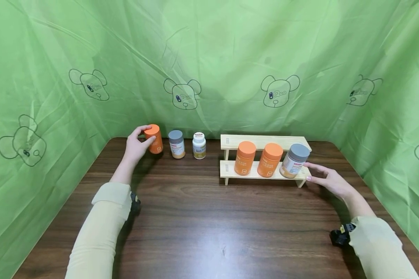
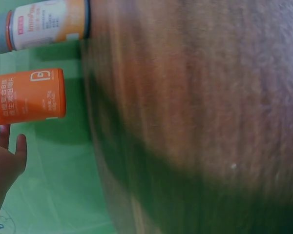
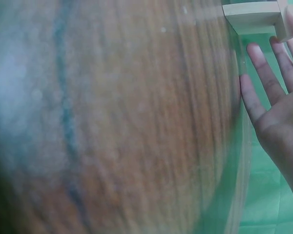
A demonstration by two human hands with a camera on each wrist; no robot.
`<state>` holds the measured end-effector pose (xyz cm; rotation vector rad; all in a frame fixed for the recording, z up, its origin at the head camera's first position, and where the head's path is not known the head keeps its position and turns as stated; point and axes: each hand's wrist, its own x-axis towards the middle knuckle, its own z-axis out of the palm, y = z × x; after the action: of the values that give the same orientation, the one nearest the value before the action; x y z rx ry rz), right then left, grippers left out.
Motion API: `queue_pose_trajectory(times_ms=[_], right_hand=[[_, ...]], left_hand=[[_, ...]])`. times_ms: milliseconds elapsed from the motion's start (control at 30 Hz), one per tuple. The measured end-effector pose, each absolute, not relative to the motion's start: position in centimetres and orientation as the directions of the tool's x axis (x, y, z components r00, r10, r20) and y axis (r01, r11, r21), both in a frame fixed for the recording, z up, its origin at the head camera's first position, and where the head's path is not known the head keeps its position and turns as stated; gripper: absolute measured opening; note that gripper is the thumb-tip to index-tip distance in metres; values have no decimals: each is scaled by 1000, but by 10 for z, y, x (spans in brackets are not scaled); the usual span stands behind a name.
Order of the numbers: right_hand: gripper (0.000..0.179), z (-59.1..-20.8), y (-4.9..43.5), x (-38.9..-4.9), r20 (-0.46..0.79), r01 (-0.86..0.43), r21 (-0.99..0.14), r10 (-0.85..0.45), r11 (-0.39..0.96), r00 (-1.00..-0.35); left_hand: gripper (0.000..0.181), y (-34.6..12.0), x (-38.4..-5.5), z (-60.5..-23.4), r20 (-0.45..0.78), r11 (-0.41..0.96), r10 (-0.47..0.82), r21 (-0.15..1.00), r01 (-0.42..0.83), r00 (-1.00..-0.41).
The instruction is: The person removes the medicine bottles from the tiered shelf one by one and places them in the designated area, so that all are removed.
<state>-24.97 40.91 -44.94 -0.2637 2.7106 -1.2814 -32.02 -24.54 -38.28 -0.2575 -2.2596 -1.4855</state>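
Note:
An upright orange jar point(image 1: 155, 140) stands near the back left of the table, and my left hand point(image 1: 137, 145) grips it from its left side, thumb across the front. The left wrist view shows the same orange jar point(image 2: 29, 96) with fingertips at its side. On the right, my right hand point(image 1: 331, 182) rests its fingers against the right end of a two-tier wooden rack point(image 1: 265, 142), close to a grey-lidded jar point(image 1: 295, 161). Its fingers are spread in the right wrist view, near a rack leg point(image 3: 282, 24). Two orange jars point(image 1: 245, 158) share the lower tier.
Another grey-lidded jar point(image 1: 176, 144) and a small white bottle point(image 1: 199, 146) stand between the left hand and the rack. Green curtain point(image 1: 216, 58) with printed bear faces encloses the back and sides of the dark wood table point(image 1: 202, 217).

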Motion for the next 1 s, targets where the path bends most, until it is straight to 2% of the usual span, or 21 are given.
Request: queue_pose_trajectory(times_ms=[267, 1000], right_hand=[[59, -449, 408, -250, -40, -104, -772, -212, 627, -977], [58, -452, 409, -250, -35, -109, -768, -210, 632, -977]], left_hand=[[42, -251, -327, -404, 358, 410, -23, 855, 317, -934], [46, -250, -324, -403, 348, 404, -16, 860, 312, -937]])
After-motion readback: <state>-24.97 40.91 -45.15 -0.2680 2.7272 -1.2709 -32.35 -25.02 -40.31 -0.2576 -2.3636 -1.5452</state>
